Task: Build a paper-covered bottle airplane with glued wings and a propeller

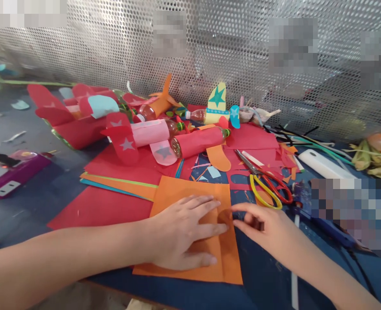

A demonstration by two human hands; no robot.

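A sheet of orange paper (177, 189) lies near the table's front edge, with a crease or layer edge running lengthwise near its right side. My left hand (187, 232) rests flat on it, fingers spread and pointing right. At the sheet's right edge is my right hand (258, 221), its thumb and index fingertip at the edge in a loose pinch, the other fingers curled in. Beyond the right hand lie scissors (256, 172) with one yellow and one red handle loop. Red paper (113, 206) and a stack of coloured sheets (122, 186) lie to the left, partly under the orange sheet.
Several paper-covered bottles with paper fins, including a red one (199, 141) and a pink one (150, 132), lie behind. A blue glue gun (322, 224) and white stick (295, 267) are at right, a purple power strip (16, 174) at left. Perforated metal (128, 56) stands behind.
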